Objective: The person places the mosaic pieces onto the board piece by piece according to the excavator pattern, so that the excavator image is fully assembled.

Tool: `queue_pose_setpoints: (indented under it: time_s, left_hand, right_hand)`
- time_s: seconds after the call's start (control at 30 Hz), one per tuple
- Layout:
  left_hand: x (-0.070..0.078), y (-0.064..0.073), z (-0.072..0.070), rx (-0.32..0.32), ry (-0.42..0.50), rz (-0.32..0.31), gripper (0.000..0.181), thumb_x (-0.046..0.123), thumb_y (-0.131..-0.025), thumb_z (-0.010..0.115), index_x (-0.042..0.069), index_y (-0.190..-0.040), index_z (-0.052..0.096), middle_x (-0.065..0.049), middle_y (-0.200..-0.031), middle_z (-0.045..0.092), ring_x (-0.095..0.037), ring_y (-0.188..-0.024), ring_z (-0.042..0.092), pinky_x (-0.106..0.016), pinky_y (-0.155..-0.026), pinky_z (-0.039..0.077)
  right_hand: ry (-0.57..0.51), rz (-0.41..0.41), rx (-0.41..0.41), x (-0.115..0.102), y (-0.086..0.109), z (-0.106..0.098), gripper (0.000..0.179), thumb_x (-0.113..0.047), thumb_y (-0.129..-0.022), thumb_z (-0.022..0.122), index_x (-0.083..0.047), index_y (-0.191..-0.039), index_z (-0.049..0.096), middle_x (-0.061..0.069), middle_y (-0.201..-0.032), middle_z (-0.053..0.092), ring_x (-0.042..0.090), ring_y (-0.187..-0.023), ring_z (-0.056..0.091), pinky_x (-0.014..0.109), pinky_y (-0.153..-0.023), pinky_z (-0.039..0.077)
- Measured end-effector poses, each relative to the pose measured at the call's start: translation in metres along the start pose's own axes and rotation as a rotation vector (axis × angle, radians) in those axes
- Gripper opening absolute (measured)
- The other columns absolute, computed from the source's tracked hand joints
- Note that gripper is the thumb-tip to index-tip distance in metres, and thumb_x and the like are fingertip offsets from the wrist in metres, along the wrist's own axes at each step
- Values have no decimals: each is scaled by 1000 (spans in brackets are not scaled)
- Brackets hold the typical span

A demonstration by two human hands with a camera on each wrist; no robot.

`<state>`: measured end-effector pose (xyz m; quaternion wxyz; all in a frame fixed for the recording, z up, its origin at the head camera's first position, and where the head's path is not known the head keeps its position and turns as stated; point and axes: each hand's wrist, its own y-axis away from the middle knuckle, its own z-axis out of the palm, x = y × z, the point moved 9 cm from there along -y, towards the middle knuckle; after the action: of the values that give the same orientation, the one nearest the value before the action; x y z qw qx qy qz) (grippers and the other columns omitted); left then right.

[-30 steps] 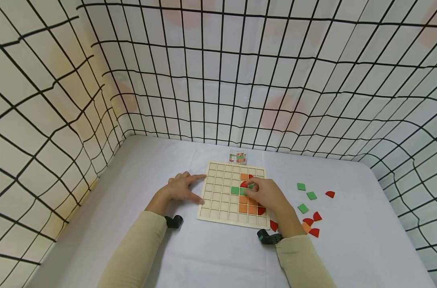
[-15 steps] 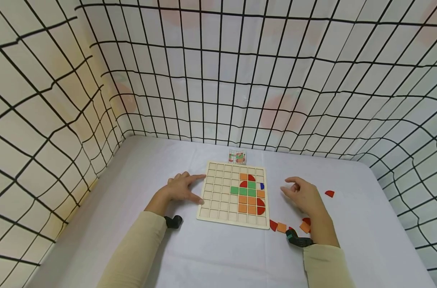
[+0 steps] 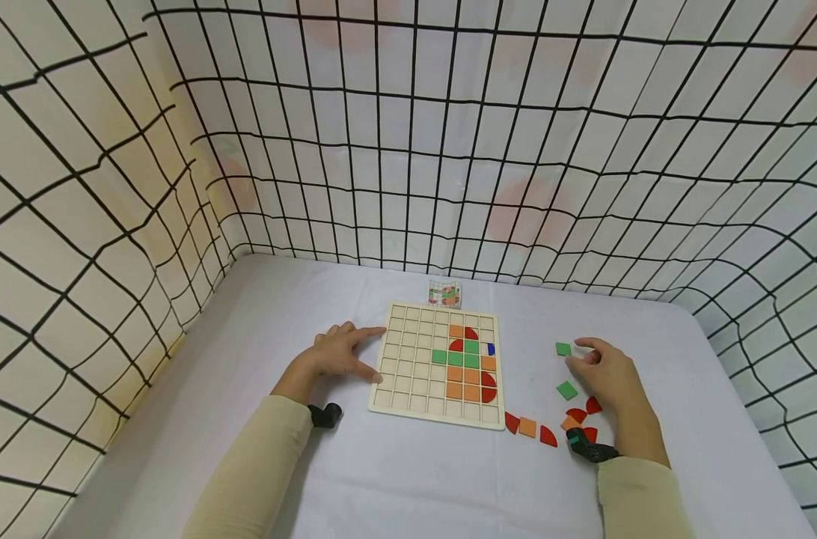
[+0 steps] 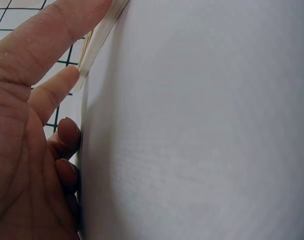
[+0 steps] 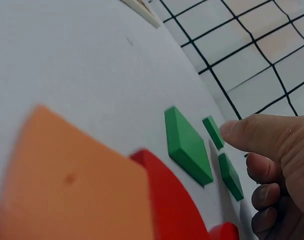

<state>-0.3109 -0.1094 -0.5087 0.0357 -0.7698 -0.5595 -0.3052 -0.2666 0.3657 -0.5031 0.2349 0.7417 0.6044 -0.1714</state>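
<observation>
In the head view a pale wooden grid board [image 3: 408,359] lies mid-table, with green, orange, red and blue tiles on its right part. My left hand [image 3: 341,352] rests at the board's left edge, index finger and thumb spread apart against it. Off to the right, my right hand [image 3: 610,374] hovers over the loose green square tiles, thumb and index finger apart. In the right wrist view one green tile [image 5: 230,176] lies beneath that hand, a second green tile [image 5: 213,132] just beyond the thumb, and a third green tile [image 5: 189,145] nearer the camera. The right index fingertip is hidden there.
A small patterned card [image 3: 444,294] lies behind the board. Red quarter-circle tiles [image 3: 548,436] and orange squares [image 3: 527,427] are scattered at the front right. Black wire mesh [image 3: 408,150] surrounds the table's back and sides.
My right hand has left the green tile on the board and moved right to the loose green tiles, showing more of the board's tiles. The left hand stays put.
</observation>
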Motion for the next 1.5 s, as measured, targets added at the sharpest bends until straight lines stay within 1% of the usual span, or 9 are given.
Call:
queue_pose_setpoints:
  time_s: [0.07, 0.2, 0.37, 0.6, 0.8, 1.07, 1.3, 1.5]
  left_hand:
    - [0, 0, 0, -1, -1, -1, 100, 58, -65, 89, 43, -153, 44, 0, -117, 53, -18, -97, 42, -37, -83, 28]
    - [1, 1, -1, 1, -2, 1, 100, 59, -65, 89, 43, -153, 44, 0, -117, 52, -18, -97, 41, -37, -82, 28]
    - [3, 2, -1, 0, 1, 7, 99, 58, -66, 88, 42, -153, 44, 0, -117, 52, -19, -97, 41, -37, -81, 27]
    - [3, 2, 0, -6, -2, 2, 98, 57, -67, 89, 42, -153, 44, 0, -117, 52, -19, -98, 41, -38, -82, 27]
    - [3, 2, -1, -4, -1, 5, 98, 57, -67, 89, 41, -153, 44, -1, -118, 52, -19, -98, 41, -38, -83, 27]
    - [3, 3, -1, -2, 4, 5, 98, 56, -67, 89, 41, -153, 44, -1, -117, 52, -19, -97, 41, -38, -83, 27]
    - [2, 2, -2, -1, 3, 5, 98, 57, -67, 89, 41, -153, 44, -1, -118, 53, -19, -97, 41, -38, -83, 27]
    - [3, 3, -2, -4, 8, 6, 98, 57, -67, 89, 41, -153, 44, -1, -119, 53, -19, -98, 41, -38, -83, 27]
  right_hand:
    - [33, -16, -2, 1, -3, -1, 56, -38, -99, 63, -8, -146, 52, 10, -99, 54, 24, -87, 50, 31, -65, 40]
    - [59, -28, -39, 1, -8, -1, 56, -35, -99, 63, -7, -146, 52, 10, -95, 54, 25, -88, 51, 34, -69, 39]
    - [70, -26, -79, -1, -11, 1, 52, -36, -100, 63, -9, -143, 54, 10, -92, 51, 25, -86, 50, 35, -68, 37]
    - [71, -46, -58, -2, -12, 3, 45, -36, -100, 63, -6, -132, 58, 6, -84, 49, 22, -78, 48, 34, -65, 34]
    - [59, -38, -28, 1, -11, 4, 45, -39, -99, 63, -4, -129, 59, 5, -82, 49, 21, -75, 48, 33, -63, 35]
    - [46, -42, -3, 0, -9, 3, 48, -41, -100, 62, -3, -129, 60, 5, -82, 50, 21, -76, 49, 32, -63, 37]
    - [17, -38, -12, -3, -4, 2, 53, -47, -99, 61, -5, -130, 59, 4, -82, 49, 20, -76, 49, 30, -61, 37]
    - [-20, -28, -36, -6, 0, 5, 54, -52, -99, 60, -9, -132, 58, 6, -86, 49, 21, -78, 49, 29, -58, 38]
